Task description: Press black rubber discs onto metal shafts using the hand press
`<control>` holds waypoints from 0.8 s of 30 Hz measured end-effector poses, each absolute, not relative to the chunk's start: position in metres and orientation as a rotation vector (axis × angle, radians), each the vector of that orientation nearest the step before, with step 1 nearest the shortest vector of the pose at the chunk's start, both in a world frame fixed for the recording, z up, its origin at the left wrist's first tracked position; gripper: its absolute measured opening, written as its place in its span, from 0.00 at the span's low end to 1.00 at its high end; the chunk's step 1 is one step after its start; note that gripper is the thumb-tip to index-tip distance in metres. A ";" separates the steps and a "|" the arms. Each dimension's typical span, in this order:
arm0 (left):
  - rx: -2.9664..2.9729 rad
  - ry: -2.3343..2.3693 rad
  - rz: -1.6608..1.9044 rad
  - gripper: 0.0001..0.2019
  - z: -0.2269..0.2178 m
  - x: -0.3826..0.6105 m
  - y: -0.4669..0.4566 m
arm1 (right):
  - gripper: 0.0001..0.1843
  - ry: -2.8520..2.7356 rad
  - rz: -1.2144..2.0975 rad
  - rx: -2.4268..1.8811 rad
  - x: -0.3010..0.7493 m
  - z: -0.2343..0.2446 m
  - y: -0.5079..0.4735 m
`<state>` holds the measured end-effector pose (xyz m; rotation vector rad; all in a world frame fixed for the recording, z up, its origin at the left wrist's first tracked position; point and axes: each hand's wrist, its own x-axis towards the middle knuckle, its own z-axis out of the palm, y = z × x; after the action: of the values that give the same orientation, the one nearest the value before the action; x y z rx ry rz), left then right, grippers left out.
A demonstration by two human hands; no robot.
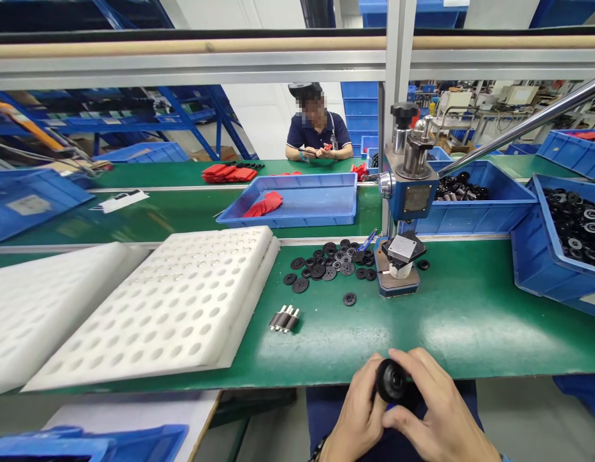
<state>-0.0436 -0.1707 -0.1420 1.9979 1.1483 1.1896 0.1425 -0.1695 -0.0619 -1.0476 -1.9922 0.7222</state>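
Just past the table's front edge, my left hand (pixel 357 414) and my right hand (pixel 439 410) are closed around a black cylindrical part (pixel 391 380). Its round, flanged end with a hole in the centre faces up toward me; the rest is hidden by my fingers. Further in on the green table (pixel 326 353), several black discs (pixel 318 271) lie scattered, and one black disc (pixel 350 299) rests apart from them. To their left stands a small group of dark cylinders with white shafts (pixel 284 318).
A hand press (pixel 413 186) with a long lever stands behind. White foam trays (pixel 181 308) with round holes fill the left. Blue bins (pixel 557 269) of black parts sit right. A blue tray (pixel 287 221) holds red pieces. Across the bench, a person (pixel 319 131) handles something red.
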 end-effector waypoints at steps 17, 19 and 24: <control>2.398 1.222 0.579 0.12 -0.097 -0.023 -0.167 | 0.44 -1.165 1.549 -0.884 0.131 -0.084 -0.144; 2.423 1.222 0.544 0.14 -0.096 -0.024 -0.167 | 0.44 -1.242 1.527 -0.912 0.134 -0.081 -0.144; 2.458 1.232 0.513 0.16 -0.097 -0.025 -0.170 | 0.43 -1.375 1.494 -0.970 0.136 -0.078 -0.143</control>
<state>-0.0248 -0.1695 -0.0968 2.4575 1.2319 0.5133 0.1360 -0.1430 -0.0775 -0.9697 -1.3751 1.4940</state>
